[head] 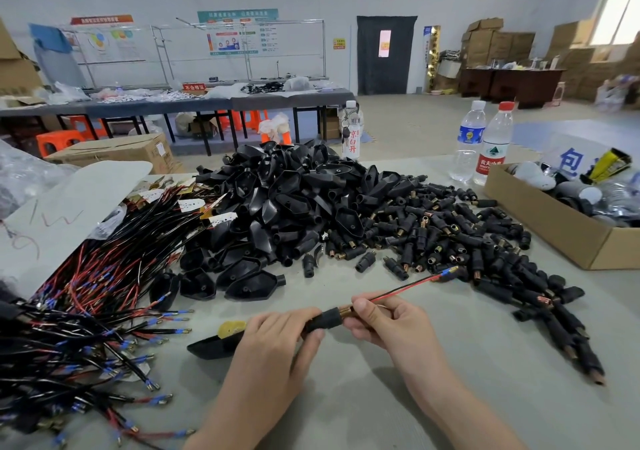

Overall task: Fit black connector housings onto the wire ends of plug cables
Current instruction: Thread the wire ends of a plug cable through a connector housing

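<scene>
Forearms reach in from below — left hand [277,337] grips the connector housing [325,321], right hand [384,321] pinches its wire [398,291].

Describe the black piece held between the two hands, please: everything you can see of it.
The housing is a short dark tube, matte like rubber or plastic, with a copper-coloured collar at its right end. It lies nearly level above the table, tilted slightly up to the right. The left hand grips its body; the right hand pinches the red and black wires just beyond the collar.
</scene>
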